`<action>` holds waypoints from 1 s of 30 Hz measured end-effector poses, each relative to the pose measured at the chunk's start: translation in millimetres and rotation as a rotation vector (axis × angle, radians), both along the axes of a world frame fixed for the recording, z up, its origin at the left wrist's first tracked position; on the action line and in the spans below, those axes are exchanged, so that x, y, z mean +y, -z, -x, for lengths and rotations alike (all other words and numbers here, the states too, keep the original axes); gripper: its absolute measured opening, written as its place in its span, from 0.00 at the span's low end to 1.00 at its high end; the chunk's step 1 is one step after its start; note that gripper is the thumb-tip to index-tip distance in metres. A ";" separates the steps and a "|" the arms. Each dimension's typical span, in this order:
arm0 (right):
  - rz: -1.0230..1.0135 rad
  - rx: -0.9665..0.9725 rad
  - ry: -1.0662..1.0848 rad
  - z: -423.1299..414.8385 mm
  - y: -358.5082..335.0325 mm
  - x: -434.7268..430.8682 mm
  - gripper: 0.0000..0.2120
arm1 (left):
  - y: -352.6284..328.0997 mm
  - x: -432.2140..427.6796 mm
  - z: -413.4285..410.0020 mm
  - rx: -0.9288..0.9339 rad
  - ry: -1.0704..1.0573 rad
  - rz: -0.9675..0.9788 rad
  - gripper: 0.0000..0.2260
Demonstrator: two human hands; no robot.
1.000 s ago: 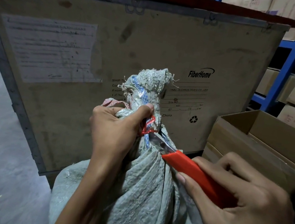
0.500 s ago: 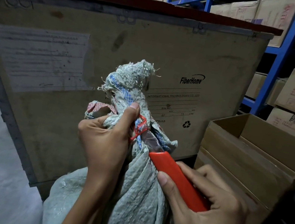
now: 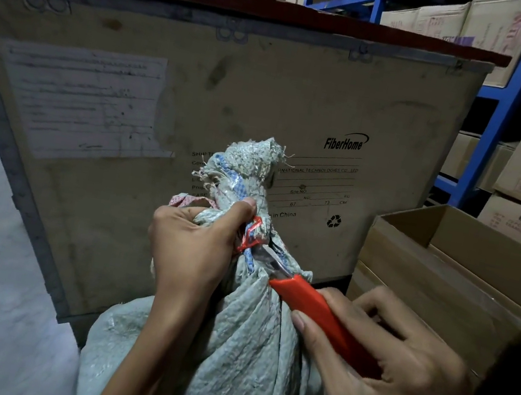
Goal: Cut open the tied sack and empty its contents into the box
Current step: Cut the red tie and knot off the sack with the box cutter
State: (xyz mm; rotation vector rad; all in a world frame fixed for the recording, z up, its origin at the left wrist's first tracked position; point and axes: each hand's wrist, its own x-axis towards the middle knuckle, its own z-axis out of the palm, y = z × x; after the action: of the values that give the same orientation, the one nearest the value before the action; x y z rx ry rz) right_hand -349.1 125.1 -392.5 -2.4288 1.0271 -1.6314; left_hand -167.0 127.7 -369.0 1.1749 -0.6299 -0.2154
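Sack of grey woven plastic is standing against the front of a big plywood crate — neck bound by a red tie. Left hand is clenching the neck, thumb pressing beside the tie. Right hand is gripping a red utility knife, blade touching the tie. Crate is reading "FiberHome", "in China". Open cardboard box is sitting just right of the crate.
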 end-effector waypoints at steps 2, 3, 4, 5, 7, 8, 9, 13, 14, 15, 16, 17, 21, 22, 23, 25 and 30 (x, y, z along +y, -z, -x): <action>0.001 -0.046 0.003 -4.5 6.3 2.3 0.09 | 0.5 -1.0 1.5 0.017 0.008 -0.002 0.30; -0.008 -0.077 0.015 -8.2 9.1 3.8 0.09 | 1.2 -2.1 2.1 0.031 0.011 -0.011 0.30; -0.005 -0.114 0.027 -12.0 12.4 5.0 0.09 | 2.6 -3.3 2.6 0.044 0.005 -0.025 0.29; -0.005 -0.151 0.046 -15.6 14.7 5.8 0.10 | 4.9 -5.1 3.3 0.054 -0.004 -0.035 0.27; -0.035 -0.228 0.059 -21.0 19.7 5.7 0.10 | 7.6 -8.0 5.5 0.075 -0.003 -0.043 0.26; -0.060 -0.263 0.054 -22.8 21.3 5.6 0.10 | 7.6 -9.7 7.3 0.081 0.001 -0.038 0.27; -0.089 -0.284 0.054 -25.2 22.0 6.0 0.10 | 8.8 -11.9 8.3 0.090 0.005 -0.025 0.28; -0.333 -0.725 -0.066 -33.7 8.2 0.9 0.04 | 39.3 -23.2 10.8 0.077 0.035 -0.128 0.26; -0.356 -0.838 -0.040 -29.0 -1.5 -6.6 0.06 | 51.7 -26.0 14.6 0.056 0.075 -0.196 0.25; -0.324 -0.874 0.002 -18.6 -11.0 -13.7 0.07 | 63.0 -26.6 21.8 0.052 0.133 -0.270 0.25; -0.313 -0.876 0.033 -8.9 -20.3 -20.0 0.08 | 71.1 -25.5 29.1 0.059 0.192 -0.318 0.25; -0.357 -0.865 0.021 -1.5 -25.8 -25.5 0.07 | 74.3 -23.9 34.0 0.059 0.243 -0.332 0.25; -0.749 -0.764 -0.038 6.2 -2.0 -32.3 0.19 | 57.7 -12.2 44.2 -0.024 0.367 -0.277 0.31; -0.820 -0.771 -0.043 4.9 2.4 -35.0 0.20 | 52.1 -8.5 44.0 -0.040 0.373 -0.253 0.32; -0.880 -0.780 -0.051 2.9 4.9 -37.8 0.20 | 45.0 -4.2 45.9 -0.062 0.369 -0.236 0.32; -0.992 -0.762 -0.089 -2.2 10.5 -43.8 0.20 | 31.1 1.3 53.1 -0.102 0.388 -0.207 0.31; -0.994 -0.846 -0.324 -15.1 15.7 -40.7 0.29 | 23.7 2.9 57.2 -0.212 0.434 -0.116 0.22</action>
State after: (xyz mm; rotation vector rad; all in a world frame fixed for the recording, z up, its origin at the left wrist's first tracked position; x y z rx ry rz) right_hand -334.0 84.5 -408.1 -1.0428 0.8767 -1.3129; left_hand -224.2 130.6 -392.7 1.1705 -1.0701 -0.5040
